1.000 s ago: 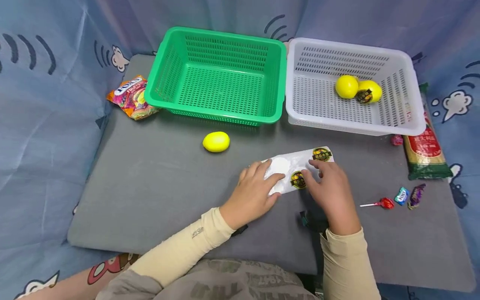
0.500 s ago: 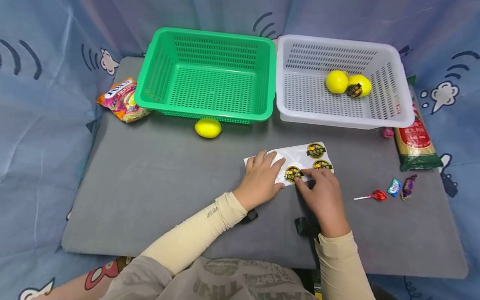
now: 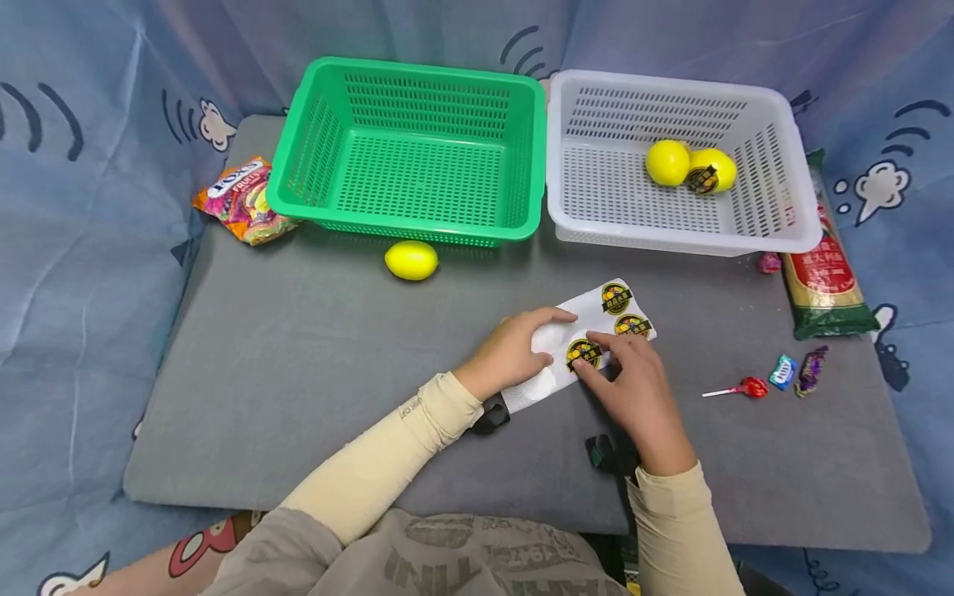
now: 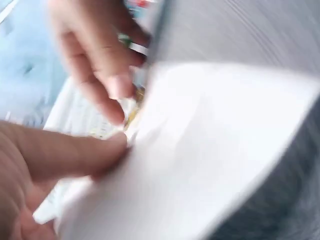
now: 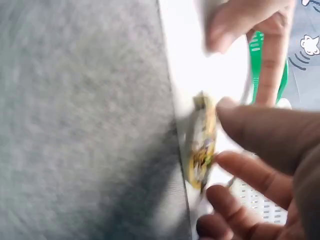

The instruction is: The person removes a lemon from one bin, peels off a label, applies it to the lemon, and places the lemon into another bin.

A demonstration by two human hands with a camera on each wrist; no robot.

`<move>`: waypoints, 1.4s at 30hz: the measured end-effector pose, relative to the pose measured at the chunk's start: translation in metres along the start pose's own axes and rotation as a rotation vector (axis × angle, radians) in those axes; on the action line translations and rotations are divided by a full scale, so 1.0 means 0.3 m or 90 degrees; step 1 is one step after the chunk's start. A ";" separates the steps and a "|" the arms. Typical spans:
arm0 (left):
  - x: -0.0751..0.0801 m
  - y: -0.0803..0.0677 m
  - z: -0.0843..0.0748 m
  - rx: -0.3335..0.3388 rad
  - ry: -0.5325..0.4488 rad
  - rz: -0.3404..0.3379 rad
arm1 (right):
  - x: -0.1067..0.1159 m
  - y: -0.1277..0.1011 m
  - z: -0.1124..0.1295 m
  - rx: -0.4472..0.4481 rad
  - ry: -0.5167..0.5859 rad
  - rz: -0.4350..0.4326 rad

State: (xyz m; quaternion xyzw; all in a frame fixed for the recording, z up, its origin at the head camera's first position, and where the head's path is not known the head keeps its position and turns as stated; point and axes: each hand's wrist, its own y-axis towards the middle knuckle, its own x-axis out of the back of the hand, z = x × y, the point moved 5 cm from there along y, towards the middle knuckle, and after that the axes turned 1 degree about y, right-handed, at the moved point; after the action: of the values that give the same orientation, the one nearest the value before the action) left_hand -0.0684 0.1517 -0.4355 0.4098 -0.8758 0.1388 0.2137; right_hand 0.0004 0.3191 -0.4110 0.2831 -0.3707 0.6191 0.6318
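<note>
A white sticker sheet (image 3: pixel 538 387) lies slantwise in front of me, bearing round black-and-gold stickers. My left hand (image 3: pixel 507 348) holds the sheet, thumb and fingers spread about its left part; the left wrist view shows the thumb across the white sheet (image 4: pixel 225 145). With thumb and forefinger, my right hand (image 3: pixel 637 389) pinches the nearest sticker (image 3: pixel 584 353) at its edge. In the right wrist view that sticker (image 5: pixel 202 145) looks tilted up, though blurred. Two more stickers (image 3: pixel 616 298) sit at the sheet's far right end.
A yellow lemon (image 3: pixel 411 261) lies before the green basket (image 3: pixel 406 225). The white basket (image 3: pixel 671 236) holds two yellow fruits (image 3: pixel 668 163), one with a sticker. Right: a lollipop (image 3: pixel 753 387), wrapped candies (image 3: pixel 811 371), a pasta bag (image 3: pixel 829 285). Left: a candy bag (image 3: pixel 244 199).
The sheet has turned, its left end swinging toward me. My left hand has gone from lying flat on it to holding it. My right fingers have closed in on the nearest sticker.
</note>
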 end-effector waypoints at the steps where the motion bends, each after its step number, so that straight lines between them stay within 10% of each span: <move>1: 0.006 -0.003 0.008 0.003 -0.061 0.013 | 0.001 -0.003 0.005 0.006 0.007 0.000; 9: 0.055 -0.062 0.049 0.020 -0.343 0.040 | 0.033 -0.022 0.048 0.045 0.062 -0.072; 19: 0.061 -0.078 0.059 0.038 -0.460 0.051 | 0.016 -0.016 0.066 0.014 0.065 -0.022; 33: 0.044 -0.083 0.054 0.038 -0.565 0.086 | -0.018 0.013 0.049 -0.009 0.129 -0.008; 42: 0.061 -0.080 0.058 0.019 -0.472 0.057 | 0.019 0.019 0.019 -0.005 0.218 -0.057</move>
State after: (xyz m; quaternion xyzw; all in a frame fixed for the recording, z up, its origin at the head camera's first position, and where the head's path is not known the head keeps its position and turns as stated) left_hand -0.0650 0.1174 -0.4399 0.3969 -0.9085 0.0026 -0.1305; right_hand -0.0061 0.3181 -0.4035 0.1873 -0.2474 0.6280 0.7136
